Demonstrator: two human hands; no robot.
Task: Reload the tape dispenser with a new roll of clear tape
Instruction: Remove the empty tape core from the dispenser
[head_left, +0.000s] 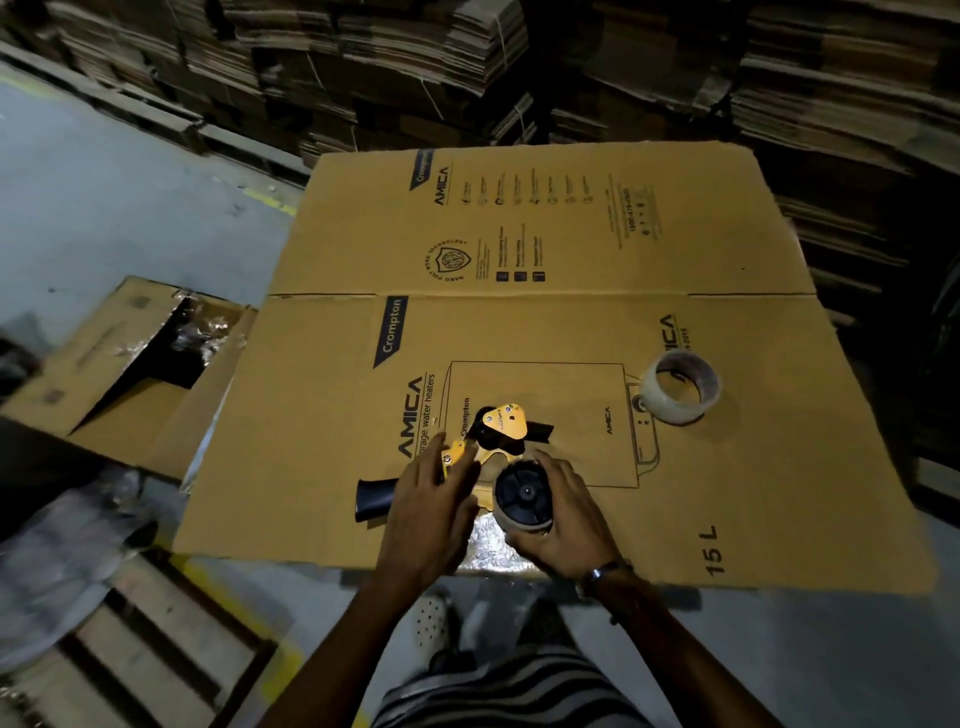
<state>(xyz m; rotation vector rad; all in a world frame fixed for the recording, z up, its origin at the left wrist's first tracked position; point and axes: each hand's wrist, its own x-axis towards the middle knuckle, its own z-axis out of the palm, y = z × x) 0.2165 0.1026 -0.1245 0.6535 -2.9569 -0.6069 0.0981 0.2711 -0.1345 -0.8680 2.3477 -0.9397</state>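
Observation:
A yellow and black tape dispenser lies on its side on a flattened cardboard sheet, with its black handle pointing left. My left hand lies flat over the frame between handle and head, holding it down. My right hand curls around the black hub, gripping a thin pale ring on it that looks like a tape core. A roll of clear tape stands alone on the sheet, to the upper right of both hands.
An open cardboard box holding crumpled plastic sits at the left edge of the sheet. A wooden pallet is at the lower left. Tall stacks of flattened cartons line the back. My foot shows below the sheet.

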